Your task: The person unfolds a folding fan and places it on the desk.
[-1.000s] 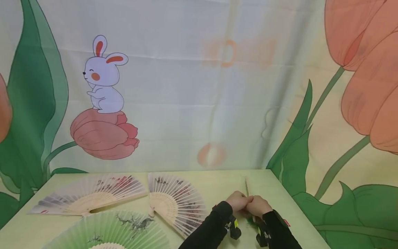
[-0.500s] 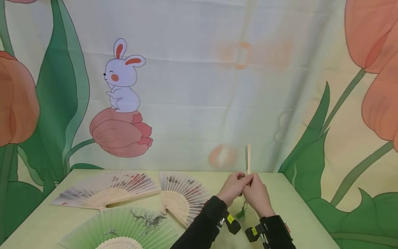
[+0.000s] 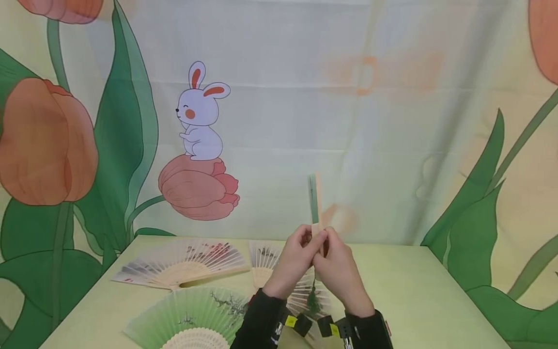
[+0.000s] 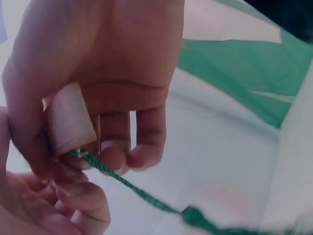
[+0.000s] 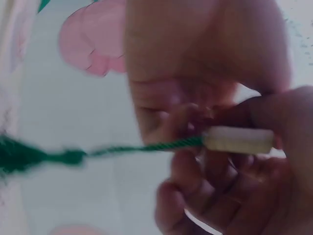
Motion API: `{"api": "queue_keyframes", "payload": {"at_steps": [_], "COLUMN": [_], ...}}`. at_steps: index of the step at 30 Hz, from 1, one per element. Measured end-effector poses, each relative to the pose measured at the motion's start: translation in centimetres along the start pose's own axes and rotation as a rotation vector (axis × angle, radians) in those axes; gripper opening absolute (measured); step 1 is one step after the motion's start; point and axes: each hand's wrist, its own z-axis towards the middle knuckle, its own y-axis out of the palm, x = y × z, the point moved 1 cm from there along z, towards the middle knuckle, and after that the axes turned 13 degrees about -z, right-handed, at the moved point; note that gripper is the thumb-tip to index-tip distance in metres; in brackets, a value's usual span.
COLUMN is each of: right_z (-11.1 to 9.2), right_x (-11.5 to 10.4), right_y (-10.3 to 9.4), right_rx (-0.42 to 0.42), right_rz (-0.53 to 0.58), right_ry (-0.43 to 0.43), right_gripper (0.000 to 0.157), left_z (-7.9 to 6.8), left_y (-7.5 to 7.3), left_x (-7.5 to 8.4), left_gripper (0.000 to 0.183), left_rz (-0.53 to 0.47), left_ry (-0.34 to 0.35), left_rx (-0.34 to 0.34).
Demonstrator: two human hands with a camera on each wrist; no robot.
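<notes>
A folded hand fan [image 3: 313,198] with a green leaf and pale wooden ribs stands upright in both hands, above the table. My left hand [image 3: 294,259] and my right hand [image 3: 342,271] pinch its lower part from either side, thumbs close together. In the left wrist view the fan's wooden butt end [image 4: 73,120] shows between the fingers. From that end hangs a green cord with a tassel [image 3: 313,300]. The right wrist view also shows the green cord [image 5: 146,147] leading from the wooden end, held among the fingers of both hands.
On the table [image 3: 418,295] lie several spread fans: a white floral fan [image 3: 187,264] at back left, a green fan [image 3: 192,310] in front, and another floral fan [image 3: 263,261] partly behind my arms. A printed cloth [image 3: 279,121] hangs behind the table.
Both hands have lifted the folded fan from near the table, turning it so more of its green side shows. The tassel now hangs free. The head view has swung right.
</notes>
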Motion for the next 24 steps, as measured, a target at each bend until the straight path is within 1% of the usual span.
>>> {"api": "queue_keyframes", "payload": {"at_steps": [3,6,8,10,12,16,19,21,24], "right_z": [-0.2,-0.2,0.0,0.2,0.2,0.2,0.4,0.5,0.5], "right_x": [-1.1,-1.4,-1.4,-1.3,-1.0,-0.6,-0.4,-0.4,-0.3], "right_y": [0.2,1.0,1.7,2.2,2.4,2.4,2.4,2.5,2.5], "right_rx": [-0.031,-0.073,-0.089,-0.093,-0.090,-0.109,-0.128,-0.130,-0.120], "right_rz": [0.022,0.096,0.127,0.155,0.176,0.276,0.318,0.331,0.328], "right_ry": [-0.054,-0.076,-0.086,-0.090,-0.085,-0.056,-0.051,-0.051,-0.041], "right_gripper": [0.009,0.010,0.014,0.017,0.019,0.025,0.029,0.029,0.026], "left_z": [-0.7,-1.1,-1.4,-1.6,-1.8,-1.8,-1.8,-1.9,-2.1], "left_y": [-1.4,-2.9,-3.7,-4.3,-4.7,-5.0,-5.3,-5.6,-5.9], "left_x": [0.7,1.1,1.2,1.3,1.3,1.7,2.2,2.6,3.0], "left_gripper": [0.039,0.035,0.034,0.034,0.035,0.037,0.035,0.034,0.033], "left_rz": [-0.024,-0.046,-0.031,0.000,0.039,0.125,0.197,0.255,0.342], "left_ry": [0.023,0.040,0.041,0.028,0.011,-0.013,-0.037,-0.051,-0.044], "left_rx": [0.010,0.060,0.093,0.102,0.073,-0.040,-0.107,-0.129,-0.130]}}
